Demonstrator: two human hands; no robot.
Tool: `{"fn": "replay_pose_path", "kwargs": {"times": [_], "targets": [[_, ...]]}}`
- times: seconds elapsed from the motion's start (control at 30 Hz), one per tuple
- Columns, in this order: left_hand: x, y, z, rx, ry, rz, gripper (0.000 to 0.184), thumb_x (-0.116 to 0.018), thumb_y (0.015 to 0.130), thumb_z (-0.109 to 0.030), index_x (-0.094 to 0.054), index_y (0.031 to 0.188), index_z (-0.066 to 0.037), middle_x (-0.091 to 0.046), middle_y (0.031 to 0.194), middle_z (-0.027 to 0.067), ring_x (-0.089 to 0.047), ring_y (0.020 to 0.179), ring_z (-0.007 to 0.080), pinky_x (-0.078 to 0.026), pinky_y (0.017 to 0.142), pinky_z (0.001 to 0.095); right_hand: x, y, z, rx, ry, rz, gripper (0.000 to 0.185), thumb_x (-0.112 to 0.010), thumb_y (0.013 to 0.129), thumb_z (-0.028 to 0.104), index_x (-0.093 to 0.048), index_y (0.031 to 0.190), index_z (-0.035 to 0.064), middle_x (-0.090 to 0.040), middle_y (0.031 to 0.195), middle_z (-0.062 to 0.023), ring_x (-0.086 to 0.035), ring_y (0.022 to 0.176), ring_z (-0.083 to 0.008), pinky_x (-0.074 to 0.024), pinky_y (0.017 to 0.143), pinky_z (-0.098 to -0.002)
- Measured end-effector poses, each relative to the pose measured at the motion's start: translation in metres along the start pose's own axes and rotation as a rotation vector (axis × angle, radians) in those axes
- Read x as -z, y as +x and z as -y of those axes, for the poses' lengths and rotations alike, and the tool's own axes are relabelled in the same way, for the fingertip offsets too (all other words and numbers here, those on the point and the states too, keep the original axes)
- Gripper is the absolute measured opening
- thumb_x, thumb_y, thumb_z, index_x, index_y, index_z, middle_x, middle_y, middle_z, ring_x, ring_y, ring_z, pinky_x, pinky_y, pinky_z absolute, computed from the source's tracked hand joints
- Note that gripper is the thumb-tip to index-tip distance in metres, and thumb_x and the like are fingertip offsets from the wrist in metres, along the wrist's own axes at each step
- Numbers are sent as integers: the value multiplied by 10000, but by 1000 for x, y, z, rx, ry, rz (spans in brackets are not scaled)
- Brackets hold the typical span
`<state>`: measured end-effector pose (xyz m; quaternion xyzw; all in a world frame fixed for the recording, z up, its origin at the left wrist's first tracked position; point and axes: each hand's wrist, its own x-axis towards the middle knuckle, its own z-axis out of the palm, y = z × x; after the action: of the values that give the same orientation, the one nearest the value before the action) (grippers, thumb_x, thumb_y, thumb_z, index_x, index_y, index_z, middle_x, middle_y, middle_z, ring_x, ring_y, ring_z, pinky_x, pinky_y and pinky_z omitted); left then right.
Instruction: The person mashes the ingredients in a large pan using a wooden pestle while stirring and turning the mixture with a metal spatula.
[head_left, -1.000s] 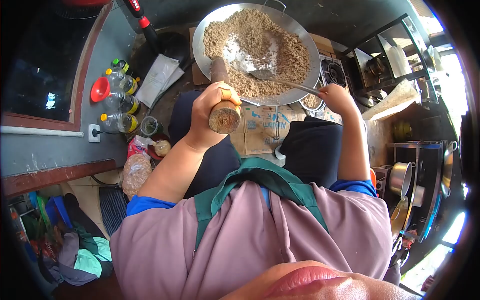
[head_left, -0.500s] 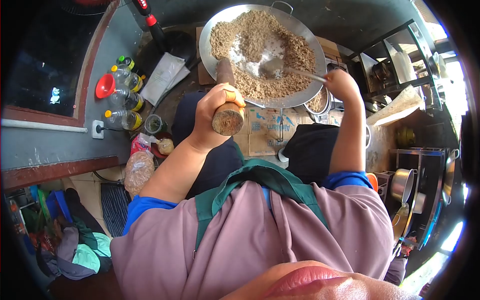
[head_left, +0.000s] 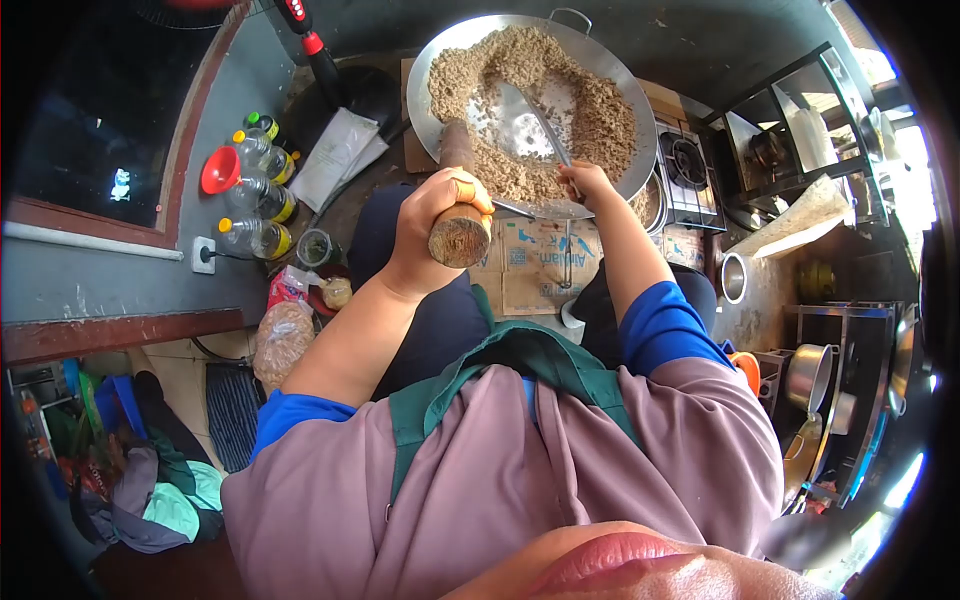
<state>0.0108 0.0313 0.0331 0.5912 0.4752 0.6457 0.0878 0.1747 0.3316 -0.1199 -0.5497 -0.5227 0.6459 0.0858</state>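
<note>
At the pan (head_left: 418, 100): both hands occupied

Left hand (head_left: 432, 212) grips a wooden rod (head_left: 459, 242); right hand (head_left: 588, 186) holds a spatula (head_left: 540, 118), blade inside the pan among brown mix (head_left: 608, 135). The rod crosses the near-left rim, hiding part of it. Bottles (head_left: 250, 238) and a red funnel (head_left: 221, 171) line the left wall (head_left: 232, 110); a stove (head_left: 690, 165) sits right of the pan. Cardboard (head_left: 515, 285) lies on the floor (head_left: 748, 322) before it. Blue print on the cardboard reads "Air", upside down; yellow bottle labels (head_left: 272, 240) are too small to read.

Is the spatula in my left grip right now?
No, your right grip holds the spatula, while your left grip is closed around a thick wooden bar.
</note>
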Motion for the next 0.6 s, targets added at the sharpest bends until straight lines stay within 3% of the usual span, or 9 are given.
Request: {"fn": "replay_pose_path", "kwargs": {"times": [0.1, 0.2, 0.3, 0.37, 0.47, 0.5, 0.57, 0.6], "targets": [[-1, 0, 0, -9, 12, 6, 297, -699, 678, 118, -557, 874, -54, -626, 861, 78, -630, 807, 240, -503, 763, 325, 2, -9, -7, 177, 76, -41, 125, -659, 886, 120, -663, 994, 57, -557, 705, 8, -438, 497, -56, -352, 437, -212], [-4, -1, -2, 2, 22, 4, 295, -700, 682, 118, -556, 875, -52, -623, 859, 75, -631, 811, 233, -503, 759, 315, 15, -35, -22, 234, 49, -57, 151, -666, 884, 117, -665, 1015, 44, -538, 697, 19, -424, 504, -42, -333, 441, -203], [-8, -1, -6, 8, 37, 7, 294, -704, 684, 114, -555, 875, -52, -620, 860, 74, -632, 813, 224, -503, 759, 306, 37, -66, -34, 286, 76, -98, 202, -675, 886, 128, -665, 1061, 28, -531, 698, 29, -418, 507, -38, -330, 444, -201], [-11, -2, -7, 10, 45, 7, 292, -707, 685, 111, -555, 873, -52, -620, 862, 72, -633, 816, 217, -503, 761, 302, 54, -93, -32, 306, 95, -147, 373, -681, 889, 138, -636, 1245, 38, -533, 700, 32, -423, 504, -36, -333, 441, -199], [-14, -4, -7, 17, 67, -4, 284, -704, 696, 103, -566, 892, -50, -621, 861, 71, -636, 818, 210, -504, 765, 301, 93, -113, -38, 343, -5, -249, 393, -686, 900, 143, -620, 1270, 26, -593, 712, 3, -467, 507, -57, -357, 430, -212], [-15, -5, -8, 20, 80, -6, 282, -703, 699, 101, -569, 896, -49, -621, 862, 71, -637, 819, 210, -504, 766, 301, 111, -114, -44, 378, -11, -233, 411, -700, 881, 170, -633, 1262, 30, -620, 740, -10, -480, 517, -67, -400, 463, -232], [-17, -7, -8, 17, 97, -9, 274, -701, 708, 94, -576, 906, -50, -628, 867, 68, -640, 821, 206, -503, 772, 298, 131, -138, -44, 491, -374, -451, 453, -721, 844, 217, -643, 1251, 33, -702, 849, -88, -618, 629, -148, -503, 606, -298], [-18, -7, -8, 3, 123, -9, 272, -702, 710, 92, -576, 905, -50, -630, 868, 66, -641, 822, 203, -504, 771, 297, 149, -133, -56, 573, -512, -564, 480, -720, 819, 251, -646, 1238, 28, -722, 993, -191, -702, 853, -266, -525, 799, -363]]}}
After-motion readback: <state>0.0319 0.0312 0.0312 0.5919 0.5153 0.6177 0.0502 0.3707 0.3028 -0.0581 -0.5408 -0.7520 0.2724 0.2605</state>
